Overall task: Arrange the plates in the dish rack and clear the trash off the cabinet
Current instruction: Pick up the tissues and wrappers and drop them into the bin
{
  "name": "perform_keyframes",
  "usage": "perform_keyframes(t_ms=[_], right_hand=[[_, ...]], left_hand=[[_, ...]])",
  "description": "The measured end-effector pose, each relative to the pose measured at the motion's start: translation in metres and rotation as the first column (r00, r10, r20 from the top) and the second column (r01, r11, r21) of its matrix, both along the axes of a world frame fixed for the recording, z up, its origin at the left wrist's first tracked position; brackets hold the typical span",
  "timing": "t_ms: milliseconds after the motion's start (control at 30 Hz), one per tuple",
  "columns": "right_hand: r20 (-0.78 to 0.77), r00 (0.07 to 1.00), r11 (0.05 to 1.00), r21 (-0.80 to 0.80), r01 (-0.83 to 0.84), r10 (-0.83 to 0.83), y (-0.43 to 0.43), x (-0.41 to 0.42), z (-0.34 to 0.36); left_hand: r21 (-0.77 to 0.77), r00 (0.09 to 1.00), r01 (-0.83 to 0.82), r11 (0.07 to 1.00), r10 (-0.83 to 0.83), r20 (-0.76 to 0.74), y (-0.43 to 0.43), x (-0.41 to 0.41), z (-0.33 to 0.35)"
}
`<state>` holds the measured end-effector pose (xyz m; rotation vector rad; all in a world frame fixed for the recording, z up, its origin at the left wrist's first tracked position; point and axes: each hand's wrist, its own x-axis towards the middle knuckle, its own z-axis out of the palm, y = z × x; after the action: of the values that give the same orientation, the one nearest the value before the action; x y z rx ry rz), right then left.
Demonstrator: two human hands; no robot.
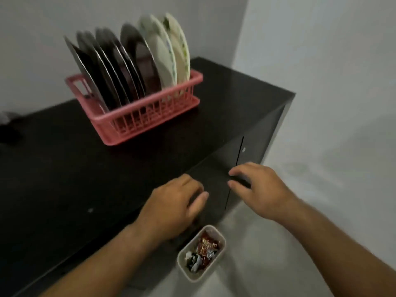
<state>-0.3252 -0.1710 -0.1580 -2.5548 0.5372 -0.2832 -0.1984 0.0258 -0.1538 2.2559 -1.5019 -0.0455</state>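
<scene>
Head view: blurred throughout; both bare forearms reach forward to the front edge of the dark cabinet (64,168).
Left hand (171,209): palm down over the cabinet's front edge, fingers loosely curled, thumb out to the right; nothing seen in its grasp.
Right hand (263,189): just off the cabinet's front, fingers (235,171) pointing left with the thumb below them. A dark strip shows in the gap between; whether it is a held thing or only the cabinet face, I cannot tell.
Gap: the two hands are near each other but apart.
Rack (137,123): pink, slatted, on the cabinet top well beyond the fingertips and to their left.
Plates (111,67): standing on edge in the rack, leaning left; dark shiny ones on the left, pale patterned ones on the right.
Trash (205,249): crumpled red, silver and dark wrappers lying in the bin, below and behind the left fingers.
Bin (220,236): small, pale, on the floor (321,168) against the cabinet's foot, between the two wrists.
Knob (243,149): small pale dot on the cabinet front, just above the right fingers.
Speck (90,210): tiny pale mark on the cabinet top, left of the left hand.
Dark shape (8,127): at the far left edge of the top, too blurred to name.
Wall (321,39): plain and pale behind the rack.
</scene>
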Motion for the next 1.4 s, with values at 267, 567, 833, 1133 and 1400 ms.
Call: perform_keyframes(t_ms=[267, 567, 833, 1133, 1400], right_hand=[[0.024, 0.999, 0.994, -0.099, -0.039, 0.041, -0.007, -0.016, 0.133], [0.084, 0.991, 0.986, -0.136, -0.095, 0.107, 0.026, 0.023, 0.179], [0.144, 0.98, 0.988, -0.084, -0.128, 0.139, 0.09, 0.109, 0.181], [0.095, 0.966, 0.969, -0.086, -0.233, 0.241, 0.21, 0.243, 0.163], [0.031, 0.953, 0.952, -0.053, -0.3, 0.302, 0.26, 0.319, 0.124]], left_hand=[[0.094, 0.996, -0.079, 0.992, 0.081, -0.026, 0.013, 0.023, 0.131], [-0.058, 0.994, -0.098, 0.993, 0.101, 0.041, 0.057, 0.06, 0.173], [-0.109, 0.996, -0.078, 0.991, 0.083, 0.042, 0.114, 0.145, 0.158], [-0.101, 0.975, -0.222, 0.97, 0.222, -0.009, 0.217, 0.254, 0.117], [-0.017, 0.904, -0.425, 0.905, 0.425, 0.055, 0.296, 0.341, 0.065]])
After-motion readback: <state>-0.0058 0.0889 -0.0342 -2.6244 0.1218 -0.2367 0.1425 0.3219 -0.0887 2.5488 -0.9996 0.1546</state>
